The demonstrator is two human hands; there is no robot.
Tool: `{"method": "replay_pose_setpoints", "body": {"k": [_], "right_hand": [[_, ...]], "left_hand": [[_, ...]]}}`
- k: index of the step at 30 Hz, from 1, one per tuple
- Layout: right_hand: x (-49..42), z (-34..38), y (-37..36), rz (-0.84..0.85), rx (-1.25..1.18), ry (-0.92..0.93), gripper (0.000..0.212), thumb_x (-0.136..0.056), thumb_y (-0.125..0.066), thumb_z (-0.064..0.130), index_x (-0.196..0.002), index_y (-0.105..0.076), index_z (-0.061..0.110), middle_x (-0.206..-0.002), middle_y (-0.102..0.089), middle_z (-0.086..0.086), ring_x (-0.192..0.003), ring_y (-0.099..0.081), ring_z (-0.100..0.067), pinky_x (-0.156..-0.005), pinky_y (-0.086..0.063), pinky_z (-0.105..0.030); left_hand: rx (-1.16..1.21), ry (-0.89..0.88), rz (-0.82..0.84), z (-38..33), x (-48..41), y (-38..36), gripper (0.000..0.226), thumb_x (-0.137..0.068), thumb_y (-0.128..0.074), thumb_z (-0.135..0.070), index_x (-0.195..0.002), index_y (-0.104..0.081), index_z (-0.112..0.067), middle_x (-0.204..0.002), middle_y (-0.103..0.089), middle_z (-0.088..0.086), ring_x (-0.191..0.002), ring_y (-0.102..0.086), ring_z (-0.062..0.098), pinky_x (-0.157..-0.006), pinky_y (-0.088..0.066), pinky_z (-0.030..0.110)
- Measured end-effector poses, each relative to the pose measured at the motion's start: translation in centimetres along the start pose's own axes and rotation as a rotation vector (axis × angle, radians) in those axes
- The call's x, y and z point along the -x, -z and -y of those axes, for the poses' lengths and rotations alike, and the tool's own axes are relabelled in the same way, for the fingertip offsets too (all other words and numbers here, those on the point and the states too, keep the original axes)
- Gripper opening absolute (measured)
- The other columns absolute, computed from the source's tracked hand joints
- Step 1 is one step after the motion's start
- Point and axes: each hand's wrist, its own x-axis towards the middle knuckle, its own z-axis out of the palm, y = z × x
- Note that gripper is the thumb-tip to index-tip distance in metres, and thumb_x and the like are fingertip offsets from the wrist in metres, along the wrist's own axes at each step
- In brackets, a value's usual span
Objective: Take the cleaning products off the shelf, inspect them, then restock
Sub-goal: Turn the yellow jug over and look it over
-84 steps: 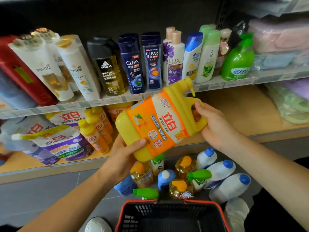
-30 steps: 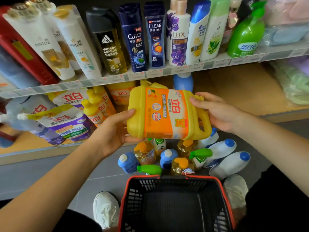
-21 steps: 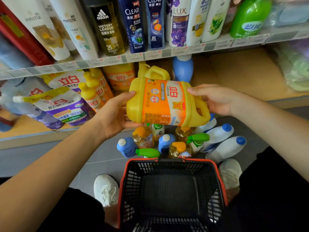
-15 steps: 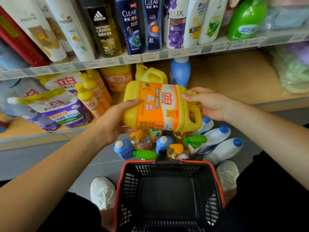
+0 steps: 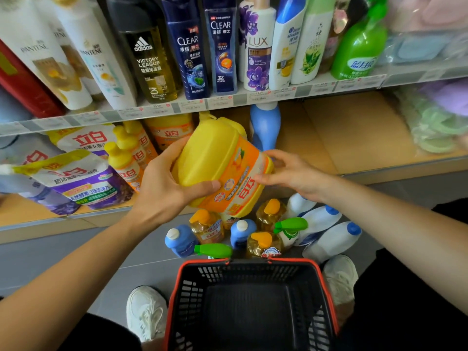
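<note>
My left hand [image 5: 162, 188] grips the yellow detergent jug [image 5: 222, 168], tilted before the lower shelf [image 5: 354, 138]; my right hand [image 5: 291, 173] rests loose-fingered on its label. Inspection step, I judge; next, shelve it upright.

I see a shop: price labels [image 5: 219, 101] line the far shelf edge [image 5: 304, 92] under rows of branded shampoo bottles [image 5: 188, 54], a shopping basket [image 5: 249, 261] near me.
</note>
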Motion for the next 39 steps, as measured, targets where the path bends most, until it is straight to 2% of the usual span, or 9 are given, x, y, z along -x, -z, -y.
{"method": "replay_pose_setpoints", "body": {"k": [3, 6, 11, 14, 18, 22, 29, 35, 39], "right_hand": [[0.4, 0.7, -0.6, -0.029, 0.183, 0.212, 0.095, -0.058, -0.091, 0.033, -0.144, -0.049, 0.027, -0.144, -0.053, -0.002, -0.137, -0.048, -0.020, -0.110, -0.046, -0.047], [0.8, 0.4, -1.5, 0.086, 0.207, 0.385, 0.091, -0.065, -0.093, 0.014, -0.142, -0.047, 0.032, -0.133, -0.062, 0.014, -0.125, -0.058, -0.005, -0.100, -0.049, -0.021], [1.8, 0.3, -1.9, 0.165, 0.226, 0.409, 0.098, -0.061, -0.095, 0.011, -0.145, -0.046, 0.028, -0.138, -0.057, 0.013, -0.128, -0.055, -0.004, -0.099, -0.048, -0.019], [2.4, 0.7, -2.0, 0.135, 0.234, 0.418, 0.090, -0.057, -0.097, 0.015, -0.136, -0.055, 0.028, -0.128, -0.063, 0.018, -0.120, -0.059, -0.001, -0.093, -0.048, -0.014], [3.7, 1.4, -2.6, 0.019, 0.271, 0.452, 0.082, -0.052, -0.100, 0.026, -0.122, -0.060, 0.036, -0.117, -0.068, 0.022, -0.109, -0.065, 0.001, -0.085, -0.051, -0.013], [4.2, 1.7, -3.5, -0.077, 0.307, 0.474, 0.085, -0.051, -0.100, 0.031, -0.126, -0.062, 0.027, -0.114, -0.070, 0.015, -0.107, -0.066, -0.001, -0.089, -0.055, -0.026], [4.3, 1.4, -3.5, -0.082, 0.378, 0.521, 0.087, -0.051, -0.100, 0.030, -0.128, -0.061, 0.030, -0.104, -0.071, 0.022, -0.101, -0.066, 0.005, -0.079, -0.048, -0.009], [4.4, 1.4, -3.6, -0.073, 0.417, 0.507, 0.089, -0.049, -0.100, 0.035, -0.129, -0.061, 0.028, -0.109, -0.069, 0.021, -0.102, -0.063, 0.007, -0.081, -0.045, -0.007], [4.3, 1.6, -3.5, -0.074, 0.409, 0.494, 0.092, -0.050, -0.100, 0.037, -0.132, -0.060, 0.025, -0.115, -0.069, 0.017, -0.106, -0.063, 0.004, -0.085, -0.047, -0.010]], "left_hand": [[-0.157, -0.041, 0.100, -0.4, 0.0, 0.1, 0.104, -0.056, -0.082, -0.066, -0.147, -0.046, -0.033, -0.136, -0.058, -0.013, -0.121, -0.058, 0.009, -0.094, -0.056, 0.042], [-0.274, -0.105, 0.191, -0.9, 0.4, -0.4, 0.102, -0.058, -0.084, -0.061, -0.149, -0.046, -0.033, -0.140, -0.058, -0.011, -0.126, -0.056, 0.012, -0.098, -0.053, 0.047], [-0.249, -0.188, 0.333, -1.2, 0.8, -0.5, 0.101, -0.062, -0.087, -0.054, -0.150, -0.045, -0.029, -0.143, -0.057, -0.010, -0.130, -0.054, 0.010, -0.100, -0.052, 0.046], [-0.212, -0.203, 0.366, -1.3, 0.8, -0.2, 0.099, -0.063, -0.089, -0.052, -0.150, -0.046, -0.028, -0.141, -0.058, -0.011, -0.129, -0.054, 0.006, -0.099, -0.053, 0.044], [-0.229, -0.244, 0.288, -1.9, 0.5, -0.6, 0.086, -0.070, -0.077, -0.061, -0.145, -0.052, -0.026, -0.139, -0.062, -0.009, -0.128, -0.058, 0.009, -0.100, -0.052, 0.046], [-0.280, -0.447, 0.172, -2.7, 0.7, -1.6, 0.067, -0.086, -0.072, -0.052, -0.144, -0.056, -0.022, -0.141, -0.060, -0.005, -0.132, -0.056, 0.014, -0.100, -0.051, 0.046], [-0.457, -0.852, 0.302, -3.0, 0.2, -2.3, 0.044, -0.096, -0.070, -0.025, -0.139, -0.062, -0.017, -0.153, -0.047, 0.011, -0.139, -0.047, 0.027, -0.102, -0.045, 0.049], [-0.323, -0.896, 0.161, -2.1, 0.7, -2.9, 0.027, -0.092, -0.075, -0.017, -0.118, -0.075, -0.010, -0.135, -0.063, 0.015, -0.131, -0.057, 0.032, -0.096, -0.052, 0.051], [-0.316, -0.931, 0.009, -1.6, 1.3, -3.4, 0.031, -0.088, -0.081, -0.016, -0.116, -0.074, -0.006, -0.130, -0.067, 0.012, -0.128, -0.061, 0.028, -0.095, -0.056, 0.046]]}}
